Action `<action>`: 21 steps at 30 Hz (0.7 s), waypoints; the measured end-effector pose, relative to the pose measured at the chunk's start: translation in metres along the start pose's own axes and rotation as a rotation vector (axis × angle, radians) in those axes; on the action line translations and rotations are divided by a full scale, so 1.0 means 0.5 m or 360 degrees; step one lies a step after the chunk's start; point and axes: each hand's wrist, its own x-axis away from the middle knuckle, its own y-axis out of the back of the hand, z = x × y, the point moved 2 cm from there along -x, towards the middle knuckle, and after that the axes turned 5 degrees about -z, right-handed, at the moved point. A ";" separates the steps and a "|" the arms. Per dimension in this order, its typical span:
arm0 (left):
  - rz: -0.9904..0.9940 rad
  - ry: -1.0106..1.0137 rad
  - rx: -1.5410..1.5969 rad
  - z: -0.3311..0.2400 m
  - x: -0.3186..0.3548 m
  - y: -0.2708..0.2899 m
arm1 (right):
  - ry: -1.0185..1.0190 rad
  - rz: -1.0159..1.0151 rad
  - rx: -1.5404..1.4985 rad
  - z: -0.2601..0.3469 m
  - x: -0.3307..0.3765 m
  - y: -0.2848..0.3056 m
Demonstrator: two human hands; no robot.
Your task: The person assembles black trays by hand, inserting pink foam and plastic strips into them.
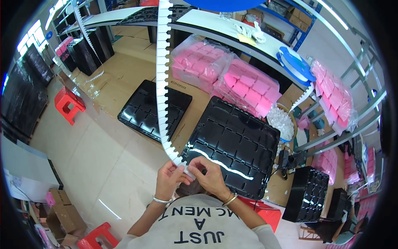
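Left hand (169, 180) and right hand (208, 176) meet at the lower end of a white strip (162, 83) notched along one side, held up in front of the near edge of the large black tray (234, 137), toward that tray's left corner. To do this handling well, it would seem best to let the left pinch steady the strip just behind its end while the right fingertips do the fine work, pressing lightly so that the narrow teeth between the notches do not bend. Some slack in the curve above the hands should help too, since a hard pull could kink the strip where it turns. The left hand is closed, its thumb clamped over the strip and the fingers curled beneath. The right hand is bent into a small pinch, thumb and forefinger together at the end of the strip; what lies between those tips is too small to make out. From the hands the strip rises and leaves the view at the top, left of a blue disc (228, 3). Whether either hand touches the large tray cannot be told. A smaller black tray (145, 114) lies to its left on brown cardboard (112, 89), and bagged pink blocks (203, 62) stand beyond both trays.
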 end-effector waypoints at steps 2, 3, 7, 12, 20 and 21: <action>-0.0025 0.0161 -0.0089 -0.016 -0.003 0.001 | 0.0121 -0.0043 0.0073 0.022 0.009 0.000; -0.0098 0.0080 -0.0159 -0.010 -0.011 0.001 | 0.0210 -0.0073 0.0115 0.025 0.013 0.000; -0.0277 0.0009 -0.0149 0.017 -0.038 0.022 | 0.0480 -0.0238 0.0199 0.052 -0.006 0.025; -0.0590 -0.0416 -0.0650 0.167 -0.072 0.182 | 0.0508 -0.0471 0.0447 -0.006 -0.188 0.153; -0.0909 -0.0598 -0.1489 0.337 -0.034 0.356 | 0.0366 -0.0163 0.0933 -0.160 -0.378 0.233; -0.0913 -0.0604 -0.1490 0.352 -0.022 0.360 | 0.0372 -0.0163 0.0929 -0.174 -0.393 0.234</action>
